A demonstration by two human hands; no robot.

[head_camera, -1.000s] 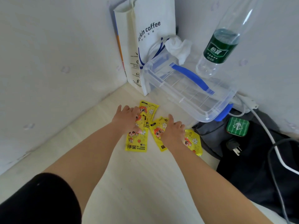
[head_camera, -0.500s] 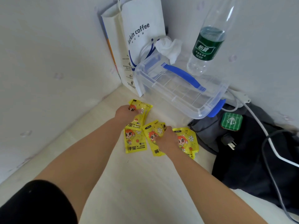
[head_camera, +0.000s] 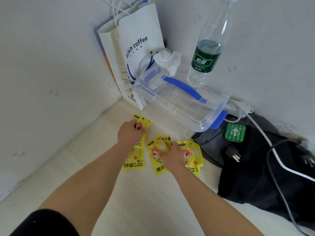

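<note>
**Two hands gathering yellow hand-warmer packets**

Several hand-warmer packets [head_camera: 192,155] lie flat on the pale surface, under and between the two hands. The left hand [head_camera: 130,133] has its fingers curled around one crumpled packet [head_camera: 143,122] at its far side. The right hand [head_camera: 172,152] pinches a second packet [head_camera: 162,145] at its fingertips, and this one sits a little above the flat ones.

To do this step well, I think each hand should lift only its own packet by the edge. Then the flat ones beneath do not slide.

Just beyond the hands stands a clear storage box [head_camera: 179,106] with a blue handle. Its lid looks closed, so it would need opening before anything goes in. Behind it are a paper coffee bag [head_camera: 138,48] and a water bottle [head_camera: 204,62]. To the right of the right hand lies dark clothing [head_camera: 264,176] with a green charger [head_camera: 235,132] on it. The nearest packet lies close to the cloth and could catch there.
</note>
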